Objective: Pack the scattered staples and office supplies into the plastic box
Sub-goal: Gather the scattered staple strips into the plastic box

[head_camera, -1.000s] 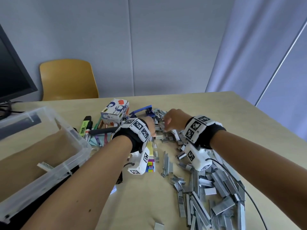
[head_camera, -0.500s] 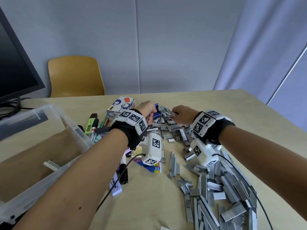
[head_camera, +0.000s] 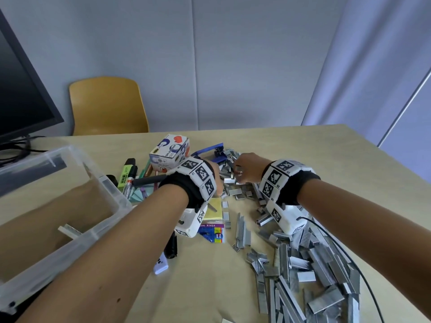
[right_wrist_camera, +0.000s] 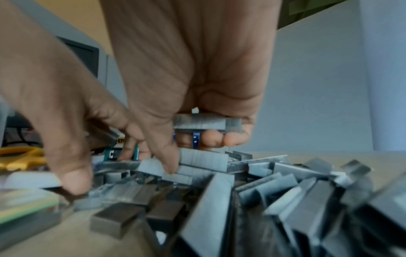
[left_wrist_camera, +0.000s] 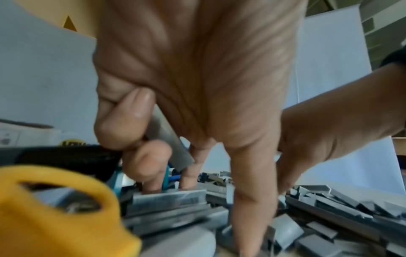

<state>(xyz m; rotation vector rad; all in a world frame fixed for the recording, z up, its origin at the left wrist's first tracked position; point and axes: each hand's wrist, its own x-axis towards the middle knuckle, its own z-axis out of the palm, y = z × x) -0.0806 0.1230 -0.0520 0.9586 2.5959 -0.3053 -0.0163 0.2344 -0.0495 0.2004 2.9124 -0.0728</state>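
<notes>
Your left hand (left_wrist_camera: pixel 197 73) gripped a staple strip (left_wrist_camera: pixel 169 139) under its curled outer fingers, with the other fingers reaching down into the staples (head_camera: pixel 310 259) heaped on the table (head_camera: pixel 291 145). Your right hand (right_wrist_camera: pixel 191 73) held another strip (right_wrist_camera: pixel 206 124) against the palm with curled fingers while its thumb (right_wrist_camera: pixel 66 156) and forefinger touched the pile just below. The plastic box (head_camera: pixel 109 220) sat well off to the left of both grips, markers (head_camera: pixel 127 173) and a tape box (head_camera: pixel 170 152) between, one strip (head_camera: pixel 70 230) already inside it.
</notes>
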